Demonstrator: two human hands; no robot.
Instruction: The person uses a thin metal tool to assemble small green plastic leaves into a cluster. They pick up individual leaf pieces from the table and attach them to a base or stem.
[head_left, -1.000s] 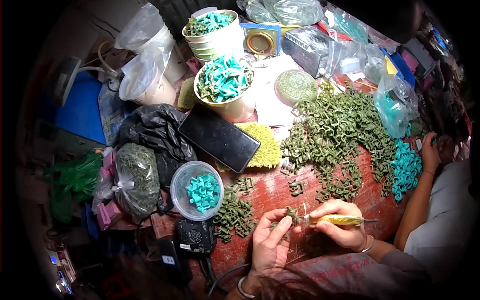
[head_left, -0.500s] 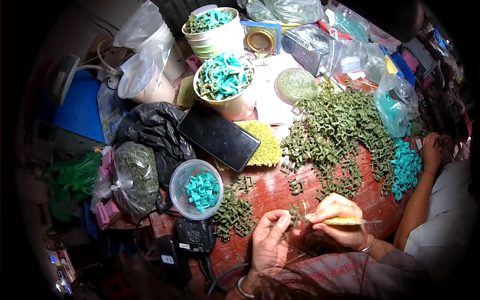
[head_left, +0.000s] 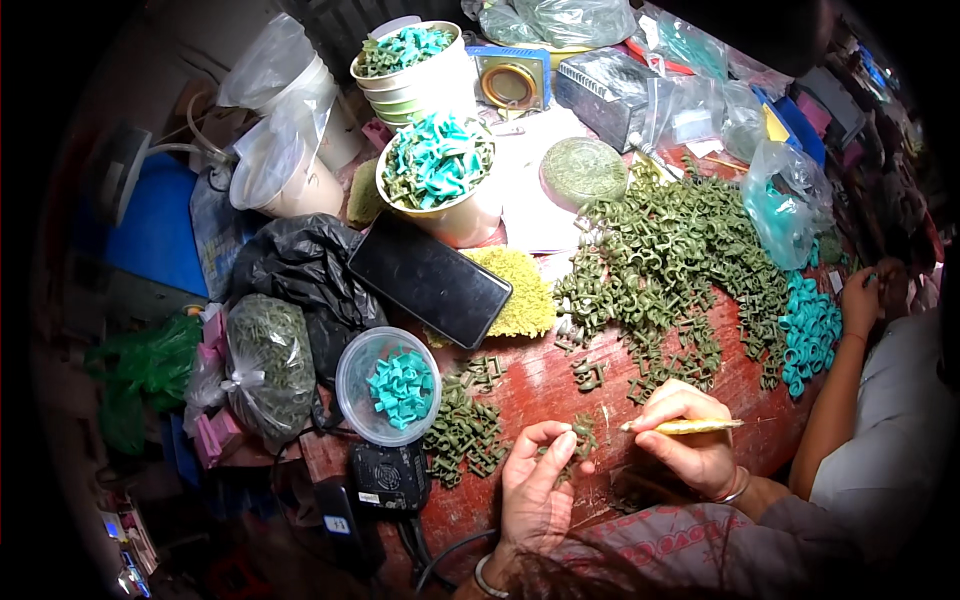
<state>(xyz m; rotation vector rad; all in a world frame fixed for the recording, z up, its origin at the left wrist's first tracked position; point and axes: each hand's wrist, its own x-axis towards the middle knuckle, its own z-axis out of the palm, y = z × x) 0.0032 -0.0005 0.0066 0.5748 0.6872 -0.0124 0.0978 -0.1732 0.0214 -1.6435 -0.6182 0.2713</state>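
Green part [head_left: 585,434], finger-pinched in your left hand [head_left: 535,490], best braced steady; yellow tool [head_left: 700,426], closed in your right hand [head_left: 697,455] at three o'clock from it.

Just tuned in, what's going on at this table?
The person's left hand pinches a small olive-green piece between thumb and fingers. The right hand holds a slim yellow tool, its tip apart from that piece. Ahead lies a large heap of green pieces, with a smaller pile nearer the left, beside a clear tub of turquoise pieces. At the right, a co-worker's hand is near a turquoise pile.
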